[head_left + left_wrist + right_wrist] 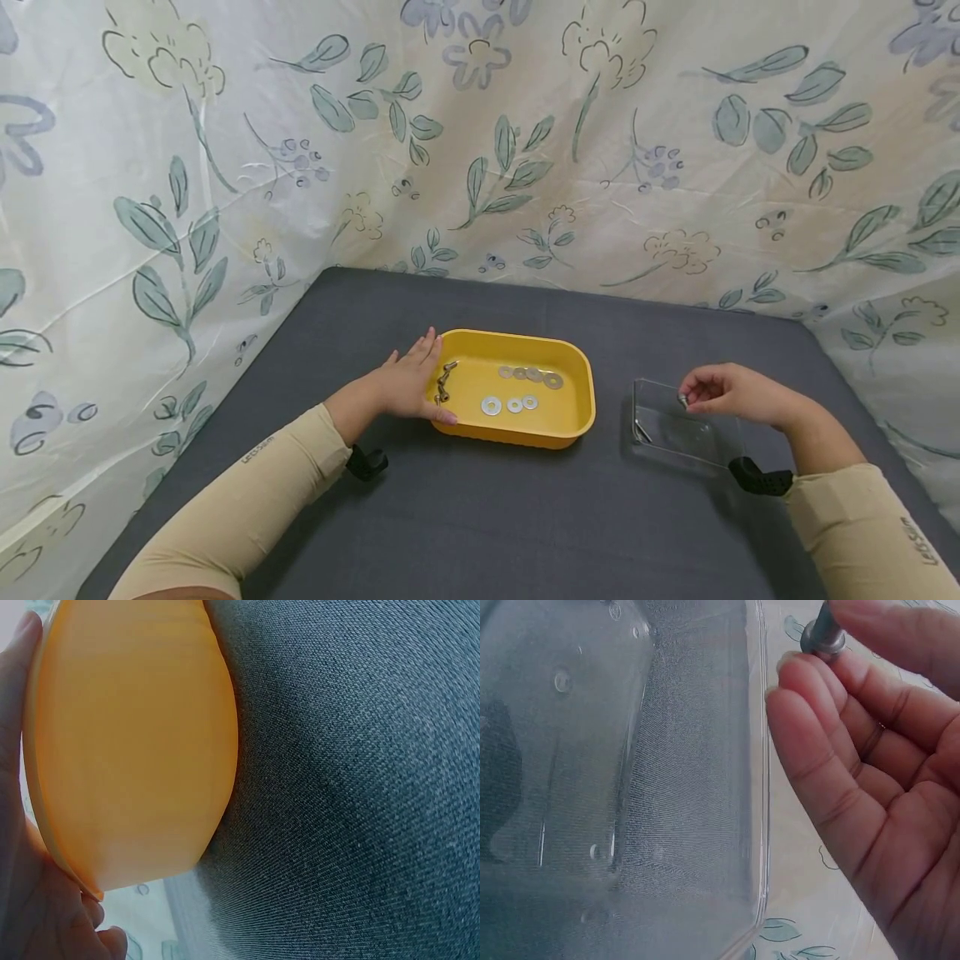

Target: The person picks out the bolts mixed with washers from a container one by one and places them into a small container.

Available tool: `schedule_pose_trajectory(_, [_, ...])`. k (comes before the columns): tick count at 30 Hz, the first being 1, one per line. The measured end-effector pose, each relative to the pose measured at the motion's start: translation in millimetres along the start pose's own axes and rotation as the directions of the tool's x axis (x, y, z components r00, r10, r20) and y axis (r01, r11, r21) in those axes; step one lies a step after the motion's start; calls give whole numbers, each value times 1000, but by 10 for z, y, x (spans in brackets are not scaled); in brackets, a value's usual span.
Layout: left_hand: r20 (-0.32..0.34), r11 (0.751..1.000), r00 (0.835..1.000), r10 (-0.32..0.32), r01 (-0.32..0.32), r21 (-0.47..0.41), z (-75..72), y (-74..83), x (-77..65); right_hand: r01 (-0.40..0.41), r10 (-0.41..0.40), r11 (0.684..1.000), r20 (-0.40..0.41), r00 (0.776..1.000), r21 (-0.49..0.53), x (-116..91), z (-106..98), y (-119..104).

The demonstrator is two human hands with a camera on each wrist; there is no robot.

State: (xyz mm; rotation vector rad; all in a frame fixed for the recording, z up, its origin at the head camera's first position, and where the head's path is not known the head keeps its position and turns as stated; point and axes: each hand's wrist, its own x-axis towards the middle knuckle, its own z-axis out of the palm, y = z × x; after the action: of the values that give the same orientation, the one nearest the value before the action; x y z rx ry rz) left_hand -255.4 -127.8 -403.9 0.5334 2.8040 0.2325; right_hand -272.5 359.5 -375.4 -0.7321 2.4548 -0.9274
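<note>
The yellow tray (480,431) stands on the dark cloth, with several small screws (443,383) by its left wall. Several flat washers (534,374) lie in two rows farther right. My left hand (405,379) rests on the tray's left end, fingers extended along the rim and thumb at the near corner; the left wrist view shows it against the tray rim (37,750). Over a clear plastic box (690,454), my right hand (731,390) pinches a silver screw (823,634) between thumb and fingers. Its rounded metal end shows; the rest is hidden by the thumb.
A thin metallic piece (642,431) shows at the clear box's left end. Dark cloth (495,517) covers the table. Behind it and along the sides hangs a floral curtain (480,150).
</note>
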Motion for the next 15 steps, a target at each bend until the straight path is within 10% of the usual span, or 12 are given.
schedule_pose_trajectory(15, [-12,1000,1000,-5,5,-6,-23,-13,21,-61,61,998,-12,998,7,37,-62,-28])
